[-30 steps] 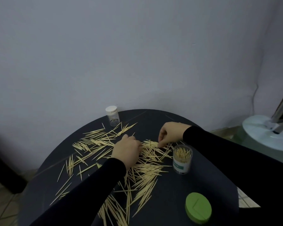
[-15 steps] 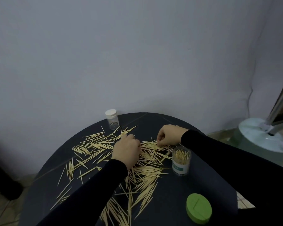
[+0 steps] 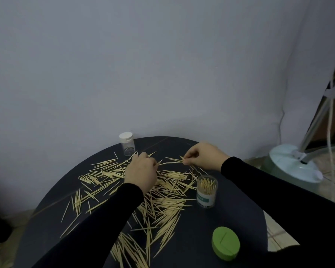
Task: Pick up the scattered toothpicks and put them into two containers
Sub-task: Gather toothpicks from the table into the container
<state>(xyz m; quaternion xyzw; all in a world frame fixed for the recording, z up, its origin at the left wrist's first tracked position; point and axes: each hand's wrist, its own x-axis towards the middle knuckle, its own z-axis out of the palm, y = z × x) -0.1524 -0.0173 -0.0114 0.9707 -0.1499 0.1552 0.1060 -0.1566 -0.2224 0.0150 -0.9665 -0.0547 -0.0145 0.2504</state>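
Many pale wooden toothpicks [image 3: 166, 202] lie scattered over the round dark table [image 3: 230, 215]. My right hand [image 3: 203, 156] is raised a little at the far side, its fingertips pinched on a few toothpicks [image 3: 172, 161] that stick out to the left. Knuckles up, my left hand [image 3: 141, 172] rests over the pile's middle with fingers curled; what it holds is hidden. An open clear container [image 3: 207, 191] with a green label stands at the right, holding upright toothpicks. A small clear jar with a white cap [image 3: 127, 143] stands at the far edge, closed.
A green round lid [image 3: 225, 245] lies near the table's front right. A pale lamp base [image 3: 292, 164] with a metal pole and cord stands on the floor to the right. A plain wall is close behind the table.
My right hand has lifted off the table with a few toothpicks pinched in its fingertips. My left hand stays on the pile, shifted slightly.
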